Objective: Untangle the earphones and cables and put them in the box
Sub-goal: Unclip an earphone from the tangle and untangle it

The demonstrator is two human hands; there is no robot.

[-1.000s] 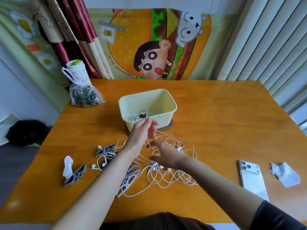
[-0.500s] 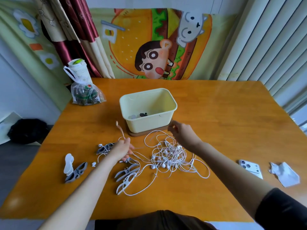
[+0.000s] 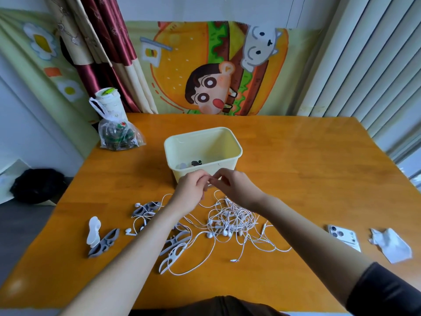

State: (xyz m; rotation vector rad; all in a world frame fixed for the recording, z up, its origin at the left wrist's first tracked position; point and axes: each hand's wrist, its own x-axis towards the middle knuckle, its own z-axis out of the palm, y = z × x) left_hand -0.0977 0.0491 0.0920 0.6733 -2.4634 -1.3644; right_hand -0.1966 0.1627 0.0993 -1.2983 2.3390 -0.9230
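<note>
tangled white earphones (image 3: 230, 221), cream box (image 3: 230, 160) behind

The box (image 3: 225, 166) stands at the middle of the table (image 3: 307, 169), small items (image 3: 196, 162) in it; my left hand (image 3: 190, 195) and right hand (image 3: 237, 188) meet just before its near wall. The earphone tangle (image 3: 232, 222) lies nearer me, between and under my forearms. Cable clips (image 3: 103, 244) lie to its left, a phone (image 3: 344, 238) and scrap of paper (image 3: 391, 245) far right, a bag (image 3: 118, 135) at the far-left corner.
</note>
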